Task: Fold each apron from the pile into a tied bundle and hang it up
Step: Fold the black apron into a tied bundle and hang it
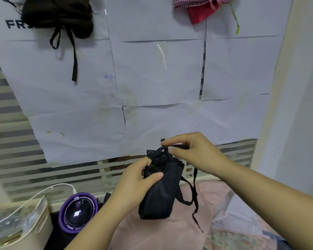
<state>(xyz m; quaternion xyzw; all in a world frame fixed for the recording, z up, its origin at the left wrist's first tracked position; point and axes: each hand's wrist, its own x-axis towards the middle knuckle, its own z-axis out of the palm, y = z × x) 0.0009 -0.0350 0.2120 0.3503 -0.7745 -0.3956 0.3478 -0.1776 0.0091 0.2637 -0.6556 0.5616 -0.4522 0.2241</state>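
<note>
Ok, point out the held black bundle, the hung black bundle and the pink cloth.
Held black bundle (161,199): head view, folded body.
Hung black bundle (61,13): head view, bunched cloth.
Pink cloth (161,233): head view, front fold.

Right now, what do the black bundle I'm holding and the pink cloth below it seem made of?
The black folded apron bundle looks like thin synthetic cloth, perhaps nylon: faint sheen, crisp creases. Its flat ties look like woven tape. The pink cloth beneath looks like soft matte fabric, possibly cotton: no shine, rounded folds.
</note>
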